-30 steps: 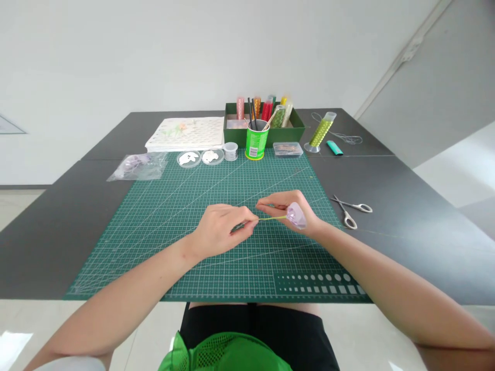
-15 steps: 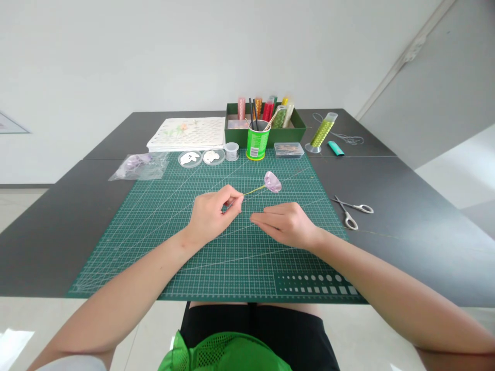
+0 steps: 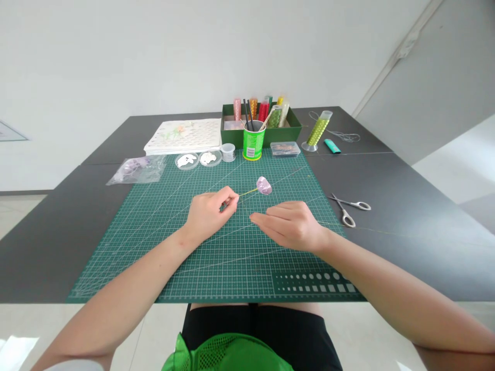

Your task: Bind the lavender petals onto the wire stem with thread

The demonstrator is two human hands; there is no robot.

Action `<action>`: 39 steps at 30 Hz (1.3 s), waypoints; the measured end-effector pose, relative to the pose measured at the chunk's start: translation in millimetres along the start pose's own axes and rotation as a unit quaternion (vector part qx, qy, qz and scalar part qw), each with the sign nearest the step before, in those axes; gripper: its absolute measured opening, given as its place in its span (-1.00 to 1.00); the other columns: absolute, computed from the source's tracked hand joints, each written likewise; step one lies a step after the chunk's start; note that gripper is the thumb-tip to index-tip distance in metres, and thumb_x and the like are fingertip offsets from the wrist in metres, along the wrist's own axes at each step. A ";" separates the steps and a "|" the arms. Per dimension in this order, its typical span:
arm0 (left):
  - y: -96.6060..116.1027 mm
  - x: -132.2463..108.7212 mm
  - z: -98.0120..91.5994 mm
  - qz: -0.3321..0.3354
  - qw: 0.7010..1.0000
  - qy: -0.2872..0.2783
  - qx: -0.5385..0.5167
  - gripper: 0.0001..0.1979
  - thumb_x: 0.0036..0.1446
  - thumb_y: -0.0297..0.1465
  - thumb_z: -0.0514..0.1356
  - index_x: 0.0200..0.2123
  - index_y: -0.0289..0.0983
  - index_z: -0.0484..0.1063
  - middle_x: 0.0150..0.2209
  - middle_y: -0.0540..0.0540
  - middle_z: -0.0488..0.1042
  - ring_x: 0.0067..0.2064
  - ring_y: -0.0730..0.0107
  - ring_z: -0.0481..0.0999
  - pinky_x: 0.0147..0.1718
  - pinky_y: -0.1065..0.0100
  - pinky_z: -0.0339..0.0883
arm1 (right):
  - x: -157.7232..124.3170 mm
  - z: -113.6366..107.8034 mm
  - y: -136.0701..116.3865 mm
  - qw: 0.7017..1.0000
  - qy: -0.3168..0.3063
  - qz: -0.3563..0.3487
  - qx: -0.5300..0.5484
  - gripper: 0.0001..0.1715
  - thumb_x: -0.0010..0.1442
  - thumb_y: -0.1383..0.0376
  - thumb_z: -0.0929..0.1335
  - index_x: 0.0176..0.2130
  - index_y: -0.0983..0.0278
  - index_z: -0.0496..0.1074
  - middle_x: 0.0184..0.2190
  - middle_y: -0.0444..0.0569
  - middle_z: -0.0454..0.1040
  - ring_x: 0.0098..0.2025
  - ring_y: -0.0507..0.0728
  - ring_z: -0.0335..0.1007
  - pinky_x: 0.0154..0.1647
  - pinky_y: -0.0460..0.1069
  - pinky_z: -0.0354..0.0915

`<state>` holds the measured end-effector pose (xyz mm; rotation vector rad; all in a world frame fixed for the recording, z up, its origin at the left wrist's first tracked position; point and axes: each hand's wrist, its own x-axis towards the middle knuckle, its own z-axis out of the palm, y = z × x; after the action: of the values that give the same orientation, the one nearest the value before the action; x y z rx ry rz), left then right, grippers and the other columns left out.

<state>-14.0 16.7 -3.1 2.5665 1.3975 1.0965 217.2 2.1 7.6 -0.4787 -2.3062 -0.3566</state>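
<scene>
My left hand [image 3: 211,212] pinches the near end of a thin yellow-green wire stem. The stem carries a small purple flower [image 3: 264,185], which sticks out up and to the right above the green cutting mat [image 3: 162,226]. My right hand [image 3: 291,224] hovers just right of the left one, fingers pointing left and held loosely together, thumb against forefinger. A very fine thread seems to run from it to the right across the table, but I cannot make out what the fingertips hold.
White-handled scissors [image 3: 348,210] lie right of the mat. Behind the mat stand a green cup of sticks [image 3: 251,142], a green box of bead tubes [image 3: 263,119], small clear dishes [image 3: 188,160], a plastic bag [image 3: 135,169], a white sheet [image 3: 184,135] and a green wire spool [image 3: 317,131].
A second ago my right hand held the purple flower; it has let go and dropped lower. My left hand has swung the stem so the flower points away, up and right.
</scene>
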 end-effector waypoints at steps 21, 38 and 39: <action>17.3 -10.7 2.5 0.203 0.972 -0.118 -0.010 -0.69 0.49 -0.34 0.01 -0.28 -0.23 0.47 -0.54 0.08 0.56 -0.54 0.47 0.54 -0.53 0.42 0.26 | -0.9 -7.2 26.1 0.976 0.013 0.179 0.122 -0.76 0.38 0.28 0.37 -0.28 0.26 0.62 -0.48 -0.11 0.60 -0.52 -0.03 0.40 -0.47 -0.12 0.27; 33.9 -13.3 -7.0 0.039 0.932 -0.218 -0.286 -0.84 0.46 -0.39 0.07 -0.27 -0.23 0.27 -0.63 0.19 0.45 -0.63 0.58 0.44 -0.54 0.53 0.24 | -3.7 6.3 38.4 0.870 -0.073 0.372 0.315 -0.72 0.25 0.14 0.46 -0.32 0.32 0.65 -0.69 -0.31 0.01 -0.61 -0.08 -0.13 -0.59 -0.09 -0.11; 34.6 -13.8 -7.7 0.025 0.928 -0.216 -0.303 -0.83 0.46 -0.37 0.07 -0.27 -0.22 0.26 -0.65 0.20 0.41 -0.65 0.58 0.41 -0.57 0.53 0.21 | -3.9 7.8 37.8 0.867 -0.078 0.374 0.320 -0.71 0.24 0.14 0.46 -0.32 0.32 0.65 -0.69 -0.31 0.01 -0.61 -0.08 -0.14 -0.59 -0.09 -0.11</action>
<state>1.9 -16.6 6.3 2.1977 0.7413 0.7365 231.5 37.9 3.7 -1.0050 -2.0152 0.8246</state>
